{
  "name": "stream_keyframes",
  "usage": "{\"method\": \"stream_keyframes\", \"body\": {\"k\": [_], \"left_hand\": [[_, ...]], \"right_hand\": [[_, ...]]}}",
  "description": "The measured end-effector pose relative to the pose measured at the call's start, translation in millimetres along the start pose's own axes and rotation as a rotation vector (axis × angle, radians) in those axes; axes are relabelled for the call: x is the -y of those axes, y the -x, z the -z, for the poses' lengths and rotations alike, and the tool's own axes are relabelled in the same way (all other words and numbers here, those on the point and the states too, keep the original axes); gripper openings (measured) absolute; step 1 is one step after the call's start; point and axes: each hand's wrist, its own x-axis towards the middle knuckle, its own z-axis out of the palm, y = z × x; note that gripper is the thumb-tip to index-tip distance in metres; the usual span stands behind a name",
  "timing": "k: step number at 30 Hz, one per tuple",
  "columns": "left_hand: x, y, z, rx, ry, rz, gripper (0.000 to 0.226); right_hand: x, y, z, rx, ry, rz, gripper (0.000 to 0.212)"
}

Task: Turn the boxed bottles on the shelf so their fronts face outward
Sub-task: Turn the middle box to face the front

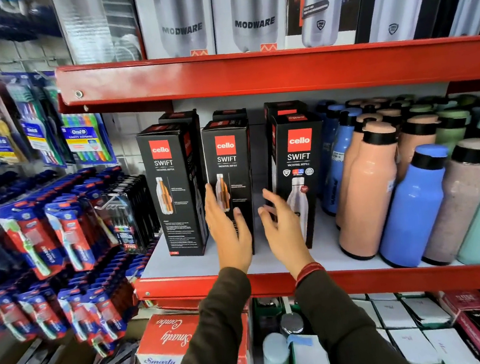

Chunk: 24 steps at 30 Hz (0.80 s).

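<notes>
Three black boxed bottles marked "cello SWIFT" stand in a front row on the white shelf (323,257): a left box (173,189), a middle box (229,165) and a right box (299,172). More black boxes stand behind them. The left and middle boxes show a cutaway bottle drawing and text; the right box shows a steel bottle with badges. My left hand (228,229) is open in front of the middle box's lower half, fingers up. My right hand (282,227) is open in the gap between the middle and right boxes. Neither hand visibly grips a box.
Loose pink (366,195), blue (413,211) and green bottles crowd the shelf to the right. Packs of toothbrushes (60,230) hang at the left. A red shelf lip (280,72) above carries Modware boxes. Below are cartons and white boxes.
</notes>
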Motion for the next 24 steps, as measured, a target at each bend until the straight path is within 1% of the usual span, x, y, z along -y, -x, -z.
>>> {"method": "stream_keyframes", "body": {"k": [3, 5, 9, 12, 16, 20, 22, 24], "left_hand": [[12, -9, 8, 0.027, -0.005, 0.091, 0.066], [20, -13, 12, 0.050, 0.001, 0.143, 0.063], [37, -16, 20, 0.158, 0.011, 0.265, 0.049], [47, -16, 23, 0.186, 0.014, 0.329, 0.044], [52, -17, 26, 0.191, 0.043, 0.323, 0.042], [49, -21, 29, 0.179, 0.139, 0.321, 0.042], [45, -21, 30, 0.161, 0.197, 0.311, 0.042], [40, -21, 32, 0.138, 0.257, 0.315, 0.041]], "right_hand": [[0, -8, -16, 0.073, 0.050, -0.088, 0.048], [-2, -11, -24, 0.065, 0.089, -0.088, 0.048], [-13, -10, -34, 0.050, 0.097, -0.127, 0.049], [-21, -6, -40, 0.027, 0.116, -0.150, 0.051], [-23, -6, -43, -0.016, 0.077, -0.151, 0.049], [-20, -9, -40, -0.014, 0.037, -0.153, 0.052], [-15, -9, -38, 0.001, 0.035, -0.132, 0.059], [-9, -9, -37, 0.008, 0.068, -0.103, 0.073]]}}
